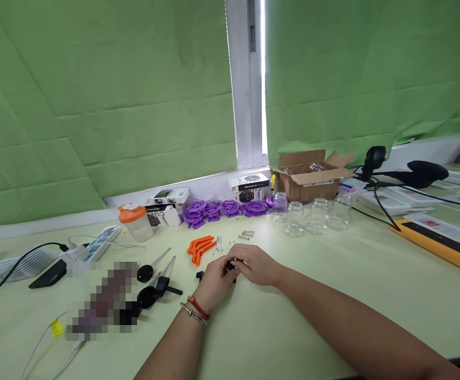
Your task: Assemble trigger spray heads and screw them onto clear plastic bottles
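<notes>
My left hand (215, 281) and my right hand (256, 264) meet over the table, fingers closed around a small black part (230, 266). Fingers cover most of that part, so its exact kind is hidden. Another small black piece (200, 275) lies just left of my left hand. Beyond the hands lie several orange angled plastic pieces (200, 248), a few metal pins (217, 244) and some small coil springs (247, 235). Off to the left are black round-ended pieces with metal shafts (147, 296).
Purple plastic frames (230, 208), glass jars (293, 219) and an open cardboard box (312, 177) line the back. An orange-lidded shaker cup (138, 224) and a power strip (102, 243) stand left. A yellow-and-black bar (443, 248) lies right. A pixelated patch hides something at left.
</notes>
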A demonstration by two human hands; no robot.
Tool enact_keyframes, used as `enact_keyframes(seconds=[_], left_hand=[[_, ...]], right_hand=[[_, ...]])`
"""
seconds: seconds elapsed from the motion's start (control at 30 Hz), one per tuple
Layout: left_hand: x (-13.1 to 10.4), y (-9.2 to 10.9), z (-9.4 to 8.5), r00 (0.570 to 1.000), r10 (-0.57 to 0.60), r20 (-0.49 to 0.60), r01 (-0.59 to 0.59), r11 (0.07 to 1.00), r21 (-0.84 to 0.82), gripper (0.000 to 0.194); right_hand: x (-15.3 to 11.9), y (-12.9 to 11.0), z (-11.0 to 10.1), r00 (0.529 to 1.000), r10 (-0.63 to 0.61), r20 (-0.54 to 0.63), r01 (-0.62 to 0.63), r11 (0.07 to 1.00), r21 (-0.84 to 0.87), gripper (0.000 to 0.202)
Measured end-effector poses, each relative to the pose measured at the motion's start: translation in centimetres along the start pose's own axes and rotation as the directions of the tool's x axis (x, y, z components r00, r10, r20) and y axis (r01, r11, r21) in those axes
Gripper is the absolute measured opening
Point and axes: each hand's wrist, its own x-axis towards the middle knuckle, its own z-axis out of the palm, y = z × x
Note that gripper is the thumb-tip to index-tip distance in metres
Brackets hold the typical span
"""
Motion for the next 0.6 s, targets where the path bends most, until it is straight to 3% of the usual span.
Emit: enact_keyframes(seconds=[0.6], left_hand=[[-0.04, 0.23, 0.06, 0.999, -0.047, 0.015, 0.048, 0.999, -0.02, 0.022]], right_hand=[[-0.1, -0.04, -0.04, 1.0, 0.005, 0.005, -0.005, 1.0, 0.005, 0.026]])
